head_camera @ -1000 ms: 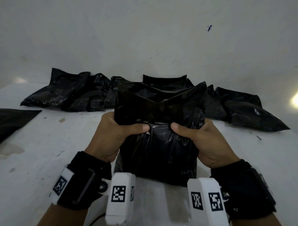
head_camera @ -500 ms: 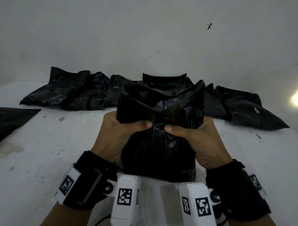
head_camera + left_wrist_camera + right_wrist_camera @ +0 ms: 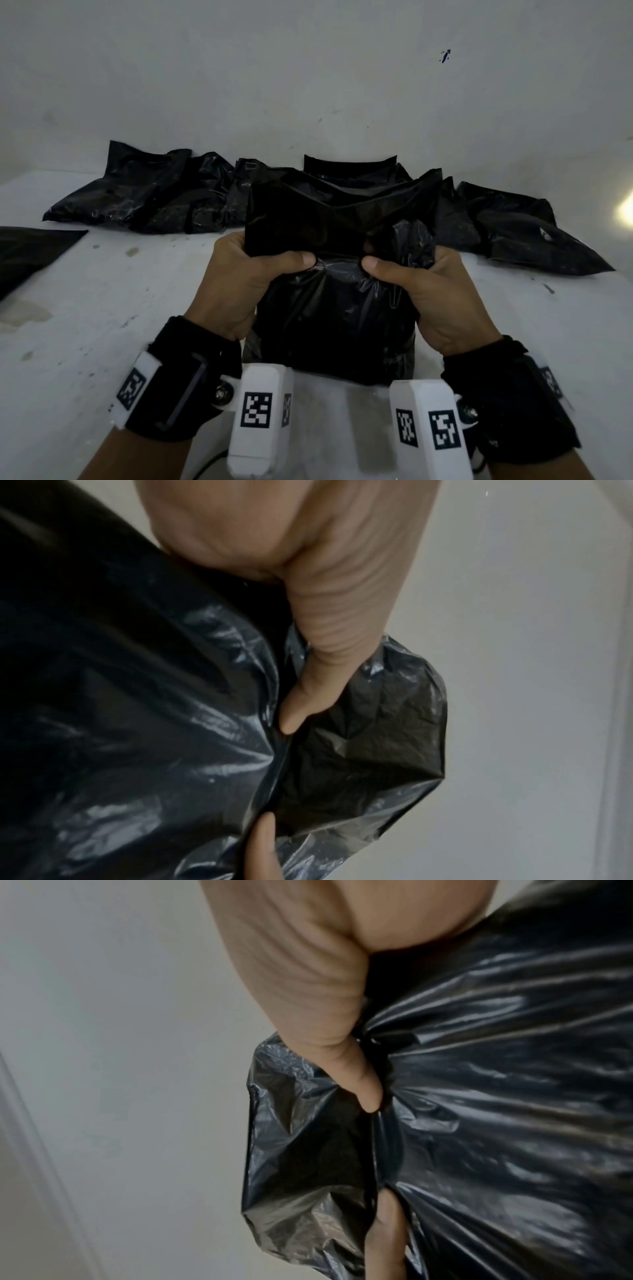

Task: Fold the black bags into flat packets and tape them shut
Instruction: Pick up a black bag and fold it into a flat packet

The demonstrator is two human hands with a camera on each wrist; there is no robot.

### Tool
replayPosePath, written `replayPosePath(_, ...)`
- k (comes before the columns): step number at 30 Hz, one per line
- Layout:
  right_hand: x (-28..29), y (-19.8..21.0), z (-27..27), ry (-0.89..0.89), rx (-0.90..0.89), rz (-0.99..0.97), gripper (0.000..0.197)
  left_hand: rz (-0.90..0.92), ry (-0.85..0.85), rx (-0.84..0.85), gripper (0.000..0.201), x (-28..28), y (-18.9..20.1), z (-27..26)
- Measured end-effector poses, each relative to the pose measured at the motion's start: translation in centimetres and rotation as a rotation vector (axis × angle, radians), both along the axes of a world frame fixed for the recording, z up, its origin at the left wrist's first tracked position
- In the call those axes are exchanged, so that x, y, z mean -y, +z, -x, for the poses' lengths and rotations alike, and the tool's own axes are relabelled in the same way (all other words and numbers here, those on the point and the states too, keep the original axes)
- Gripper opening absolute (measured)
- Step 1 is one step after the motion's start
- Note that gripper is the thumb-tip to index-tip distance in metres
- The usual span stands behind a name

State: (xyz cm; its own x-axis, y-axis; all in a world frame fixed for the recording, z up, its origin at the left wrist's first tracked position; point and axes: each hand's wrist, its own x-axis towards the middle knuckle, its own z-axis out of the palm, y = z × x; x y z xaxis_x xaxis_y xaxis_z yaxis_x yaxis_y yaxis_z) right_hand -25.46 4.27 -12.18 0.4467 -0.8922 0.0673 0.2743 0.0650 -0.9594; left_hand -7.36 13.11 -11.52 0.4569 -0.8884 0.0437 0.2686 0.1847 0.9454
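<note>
Two hands, left hand (image 3: 239, 284) and right hand (image 3: 435, 291), pinch one crinkled black plastic bag (image 3: 335, 322) upright on the white desk (image 3: 102, 325); their fingers (image 3: 301, 704) curl into its folded top, hiding part of the row of black plastic bags (image 3: 154, 198) behind.

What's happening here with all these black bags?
A person is working on one black bag that stands on a white surface. The left hand and right hand each grip its top, thumbs near the middle, gathering the loose plastic. No tape shows on it yet. More black bags lie in a row along the wall behind.
</note>
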Motion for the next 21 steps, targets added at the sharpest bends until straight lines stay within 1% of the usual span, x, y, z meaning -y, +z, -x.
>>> replayPosePath(2,-0.09,0.00,-0.08,0.000,0.009,0.005,0.019,0.003,-0.027,0.006,0.028,0.00,0.00,0.05)
replayPosePath(6,-0.23,-0.09,-0.18,-0.003,0.018,0.028,0.018,0.004,-0.074,0.074,0.035,-0.02,-0.05,0.37)
replayPosePath(9,-0.23,-0.05,-0.03,0.042,0.012,0.076,0.023,-0.005,-0.055,0.044,0.047,0.09,-0.14,0.35)
replayPosePath(10,-0.16,-0.09,0.04,0.038,-0.004,0.093,0.026,-0.003,-0.045,0.037,0.048,0.10,-0.13,0.31)
replayPosePath(12,0.00,-0.17,0.09,0.016,-0.031,0.104,0.029,0.009,-0.035,0.025,0.043,0.07,-0.11,0.31)
replayPosePath(15,0.15,-0.31,0.10,0.015,-0.034,0.077,0.027,-0.005,-0.055,0.013,0.044,0.09,-0.15,0.32)
replayPosePath(18,0.32,-0.23,0.21,0.041,-0.025,-0.009,0.025,-0.001,-0.048,-0.009,0.046,0.11,-0.32,0.05)
replayPosePath(21,0.63,-0.10,0.59,0.089,-0.040,-0.049,0.018,0.001,-0.049,0.006,0.046,0.09,-0.45,-0.25)
